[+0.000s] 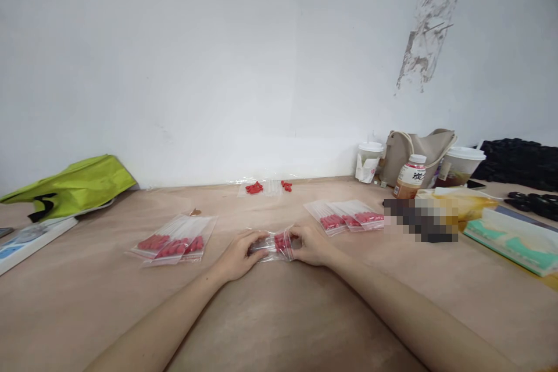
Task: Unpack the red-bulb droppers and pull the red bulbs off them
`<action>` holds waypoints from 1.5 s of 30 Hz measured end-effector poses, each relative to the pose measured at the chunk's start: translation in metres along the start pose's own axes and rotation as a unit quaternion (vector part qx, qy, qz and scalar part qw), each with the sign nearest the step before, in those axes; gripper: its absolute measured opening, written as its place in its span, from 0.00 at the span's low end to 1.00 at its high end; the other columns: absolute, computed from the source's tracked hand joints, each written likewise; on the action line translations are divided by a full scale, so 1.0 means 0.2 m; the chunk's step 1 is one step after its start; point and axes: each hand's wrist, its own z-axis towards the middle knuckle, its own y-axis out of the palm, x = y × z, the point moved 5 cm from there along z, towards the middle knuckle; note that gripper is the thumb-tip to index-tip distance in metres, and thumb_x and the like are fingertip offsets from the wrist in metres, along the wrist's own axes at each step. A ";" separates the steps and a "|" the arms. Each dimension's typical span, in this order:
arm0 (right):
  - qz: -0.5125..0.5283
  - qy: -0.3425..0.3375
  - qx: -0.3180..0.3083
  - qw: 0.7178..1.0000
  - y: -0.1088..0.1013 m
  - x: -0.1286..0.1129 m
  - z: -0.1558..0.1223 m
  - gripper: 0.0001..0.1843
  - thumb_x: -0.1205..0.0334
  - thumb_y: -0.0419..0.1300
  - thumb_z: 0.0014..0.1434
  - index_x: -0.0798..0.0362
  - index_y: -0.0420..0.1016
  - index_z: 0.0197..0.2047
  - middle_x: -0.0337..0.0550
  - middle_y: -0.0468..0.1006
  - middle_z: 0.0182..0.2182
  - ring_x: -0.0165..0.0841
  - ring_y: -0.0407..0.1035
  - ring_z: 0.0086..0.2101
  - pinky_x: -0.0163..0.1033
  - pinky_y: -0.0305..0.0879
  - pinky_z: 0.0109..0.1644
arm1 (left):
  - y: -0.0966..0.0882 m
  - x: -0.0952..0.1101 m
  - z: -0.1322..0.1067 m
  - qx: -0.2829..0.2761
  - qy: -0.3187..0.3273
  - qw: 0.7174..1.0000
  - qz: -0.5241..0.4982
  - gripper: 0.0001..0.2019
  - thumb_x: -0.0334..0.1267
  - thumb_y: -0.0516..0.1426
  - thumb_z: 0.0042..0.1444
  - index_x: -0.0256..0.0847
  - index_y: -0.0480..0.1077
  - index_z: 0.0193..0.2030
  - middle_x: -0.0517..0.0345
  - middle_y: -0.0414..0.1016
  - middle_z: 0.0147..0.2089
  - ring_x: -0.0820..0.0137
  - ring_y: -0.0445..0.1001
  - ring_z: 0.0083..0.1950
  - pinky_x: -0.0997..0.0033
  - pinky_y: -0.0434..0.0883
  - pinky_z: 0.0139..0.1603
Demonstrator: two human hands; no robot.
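Both hands are closed on one small clear bag [273,245]: the left hand [239,254] pinches its left end and the right hand [310,244] its right end, fingers curled, so the bag lies between them on the table [279,314] with its long axis running hand to hand. Red pieces sit inside it near the right hand. A fan of filled bags [176,241] lies left of the left hand, another fan of bags [346,216] beyond the right hand, and loose red pieces [255,188] farther ahead by the wall.

Person's L hand [238,256] & R hand [311,244] are bare, w/ slim forearms [174,314] uncovered right to the frame edge; nails & finer detail too small to tell.
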 end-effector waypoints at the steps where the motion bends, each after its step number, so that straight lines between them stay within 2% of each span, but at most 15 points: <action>1: 0.000 0.004 0.005 1.000 0.00 0.01 0.00 0.06 0.63 0.61 0.45 0.53 0.72 0.30 0.37 0.73 0.27 0.28 0.65 0.29 0.31 0.58 0.32 | 0.00 0.00 0.00 -0.002 -0.003 1.000 -0.001 0.15 0.41 0.53 0.54 0.42 0.67 0.48 0.54 0.72 0.46 0.66 0.69 0.46 0.65 0.67 0.47; 4: -0.001 0.014 0.009 1.000 -0.02 0.05 0.00 0.05 0.64 0.62 0.42 0.54 0.71 0.27 0.35 0.72 0.24 0.27 0.64 0.27 0.30 0.57 0.31 | 0.00 -0.01 0.00 -0.005 -0.006 1.000 0.000 0.15 0.41 0.54 0.54 0.43 0.67 0.48 0.54 0.72 0.45 0.66 0.70 0.44 0.66 0.68 0.45; 8: 0.005 -0.003 0.000 1.000 -0.04 0.07 -0.01 0.08 0.64 0.63 0.41 0.54 0.71 0.28 0.36 0.71 0.26 0.27 0.64 0.29 0.31 0.58 0.33 | 0.00 -0.02 0.00 -0.006 0.002 1.000 0.006 0.15 0.39 0.54 0.53 0.43 0.67 0.48 0.55 0.72 0.45 0.66 0.69 0.44 0.66 0.67 0.45; 13: 0.068 0.012 -0.034 0.997 -0.01 0.08 -0.02 0.08 0.64 0.62 0.44 0.54 0.72 0.32 0.35 0.71 0.26 0.26 0.63 0.27 0.30 0.58 0.31 | 0.00 -0.02 0.00 -0.008 0.002 1.000 0.025 0.17 0.40 0.54 0.54 0.44 0.65 0.51 0.54 0.71 0.48 0.65 0.68 0.48 0.63 0.65 0.49; 17: 0.135 0.021 -0.027 0.990 -0.02 0.11 -0.01 0.08 0.64 0.61 0.44 0.54 0.73 0.31 0.35 0.72 0.24 0.25 0.63 0.24 0.29 0.57 0.27 | -0.01 -0.06 -0.01 -0.012 -0.017 1.000 0.021 0.17 0.40 0.54 0.53 0.44 0.65 0.51 0.54 0.71 0.47 0.66 0.68 0.48 0.64 0.65 0.49; 21: 0.229 0.109 -0.018 0.967 -0.11 0.22 -0.01 0.12 0.60 0.64 0.42 0.56 0.73 0.32 0.37 0.73 0.22 0.24 0.63 0.22 0.29 0.55 0.23 | -0.04 -0.09 -0.02 -0.020 -0.050 0.999 0.008 0.17 0.40 0.55 0.52 0.43 0.66 0.50 0.55 0.71 0.48 0.66 0.69 0.48 0.66 0.66 0.48; 25: 0.291 0.180 0.002 0.940 -0.25 0.33 -0.03 0.16 0.56 0.65 0.40 0.56 0.74 0.32 0.40 0.75 0.25 0.25 0.65 0.23 0.30 0.59 0.24 | -0.09 -0.14 -0.03 -0.035 -0.097 0.995 0.014 0.15 0.41 0.54 0.52 0.44 0.68 0.47 0.56 0.72 0.48 0.65 0.69 0.47 0.66 0.66 0.47; 28: 0.324 0.213 0.061 0.920 -0.35 0.41 -0.05 0.17 0.54 0.66 0.38 0.56 0.74 0.31 0.40 0.76 0.25 0.26 0.66 0.23 0.32 0.63 0.26 | -0.12 -0.18 -0.02 -0.041 -0.124 0.990 0.047 0.14 0.42 0.55 0.50 0.43 0.71 0.43 0.55 0.73 0.45 0.64 0.70 0.45 0.67 0.65 0.46; 32: 0.227 0.212 0.240 0.920 -0.44 0.45 -0.07 0.16 0.53 0.64 0.40 0.56 0.74 0.30 0.43 0.76 0.25 0.29 0.67 0.23 0.35 0.65 0.28 | -0.13 -0.21 -0.01 -0.050 -0.142 0.985 0.083 0.12 0.43 0.55 0.50 0.42 0.73 0.39 0.55 0.74 0.42 0.65 0.71 0.41 0.69 0.66 0.42; 34: 0.161 0.203 0.306 0.916 -0.43 0.43 -0.08 0.15 0.53 0.62 0.42 0.56 0.74 0.29 0.43 0.75 0.24 0.30 0.66 0.24 0.36 0.64 0.28 | -0.13 -0.21 -0.01 -0.033 -0.132 0.986 0.094 0.13 0.44 0.55 0.49 0.42 0.72 0.40 0.55 0.74 0.42 0.65 0.70 0.42 0.68 0.66 0.44; 36: 0.126 0.196 0.337 0.912 -0.38 0.38 -0.09 0.13 0.54 0.62 0.43 0.55 0.74 0.29 0.43 0.74 0.26 0.31 0.66 0.26 0.37 0.64 0.31 | -0.13 -0.19 -0.01 0.002 -0.103 0.989 0.102 0.15 0.45 0.55 0.50 0.42 0.70 0.43 0.55 0.72 0.44 0.64 0.69 0.46 0.67 0.64 0.47; 38: 0.082 0.164 0.343 0.921 -0.31 0.32 -0.10 0.09 0.57 0.60 0.45 0.54 0.74 0.28 0.43 0.73 0.28 0.31 0.66 0.29 0.37 0.64 0.35 | -0.13 -0.16 -0.01 0.034 -0.072 0.992 0.103 0.15 0.46 0.53 0.52 0.43 0.69 0.44 0.56 0.71 0.46 0.65 0.67 0.49 0.66 0.63 0.50; 40: -0.008 0.101 0.315 0.944 -0.25 0.25 -0.09 0.08 0.60 0.56 0.49 0.53 0.74 0.29 0.42 0.72 0.27 0.31 0.66 0.29 0.35 0.63 0.34 | -0.13 -0.13 -0.01 0.045 -0.055 0.993 0.099 0.14 0.46 0.51 0.54 0.43 0.69 0.44 0.56 0.70 0.47 0.66 0.66 0.49 0.66 0.62 0.51; 42: -0.077 0.066 0.274 0.956 -0.20 0.20 -0.10 0.08 0.62 0.54 0.51 0.53 0.73 0.30 0.42 0.71 0.27 0.30 0.66 0.29 0.34 0.62 0.34 | -0.12 -0.10 -0.02 0.043 -0.051 0.993 0.100 0.14 0.46 0.51 0.55 0.44 0.69 0.44 0.57 0.71 0.47 0.66 0.67 0.49 0.66 0.63 0.51; 45: -0.147 0.079 0.214 0.963 -0.14 0.18 -0.11 0.07 0.63 0.53 0.52 0.53 0.72 0.30 0.41 0.71 0.29 0.29 0.66 0.30 0.32 0.60 0.34 | -0.12 -0.07 -0.02 0.034 -0.050 0.992 0.106 0.13 0.44 0.51 0.55 0.44 0.69 0.44 0.57 0.71 0.46 0.67 0.68 0.47 0.67 0.64 0.49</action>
